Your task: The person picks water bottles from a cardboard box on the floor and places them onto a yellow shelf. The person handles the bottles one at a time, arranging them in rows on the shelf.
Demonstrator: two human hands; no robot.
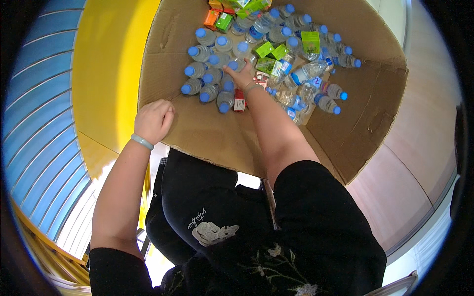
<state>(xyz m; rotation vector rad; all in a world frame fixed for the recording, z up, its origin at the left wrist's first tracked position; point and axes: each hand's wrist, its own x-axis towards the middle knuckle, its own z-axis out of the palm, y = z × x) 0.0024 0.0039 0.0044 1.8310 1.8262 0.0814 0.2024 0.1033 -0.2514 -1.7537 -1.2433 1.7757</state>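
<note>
Surrounding a clear plastic bottle with a blue cap (232, 65), the thumb and fingers of the right hand (241, 77) are standing apart, one to each side of the cap; I cannot tell whether they are gripping it. That bottle is sitting inside a large brown cardboard carton (212, 133), toward the middle of the contents. The left hand (154, 120) is curling its fingers into a fist at the carton's left edge; whether it is clasping the cardboard I cannot tell.

Other clear blue-capped bottles (200, 53) are crowding the reached-for one on its left, mostly standing upright, while further bottles lying on their sides (302, 74) are tangling together to the right. Small green drink boxes (265, 65) are wedging in just right of the right hand, and a small red-and-white box (239, 101) is sitting near its wrist. An orange box (211, 18) is resting by the far wall. The right forearm (274, 121) is crossing the near wall and hiding part of it. Beyond the carton's left side, a smooth yellow surface (106, 59) is running beside a blue slatted panel (39, 98).
</note>
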